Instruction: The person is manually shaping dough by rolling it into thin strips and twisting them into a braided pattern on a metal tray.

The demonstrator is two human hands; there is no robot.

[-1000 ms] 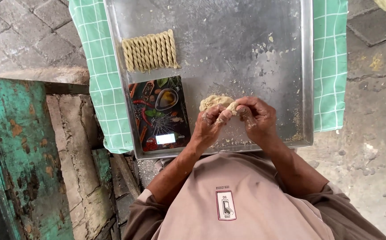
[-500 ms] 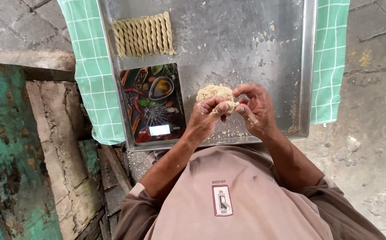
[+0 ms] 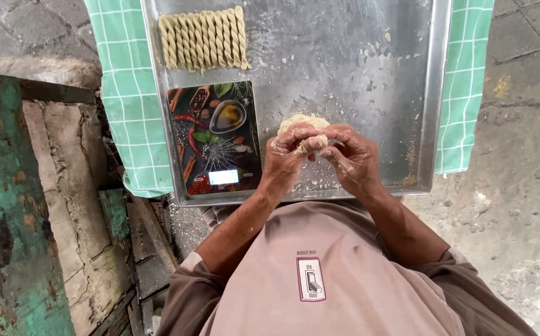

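Both hands are working over the near edge of a floured metal tray [image 3: 407, 74]. The left hand [image 3: 285, 155] and right hand [image 3: 354, 158] are meeting fingertip to fingertip, both pinching a pale lump of dough [image 3: 304, 127] held just above the tray. A flat kitchen scale [image 3: 215, 138] with a printed spice pattern is lying on the tray just left of the hands. A row of twisted dough sticks [image 3: 203, 38] is sitting in the far left corner. A green checked cloth [image 3: 130, 124] is lying under the tray.
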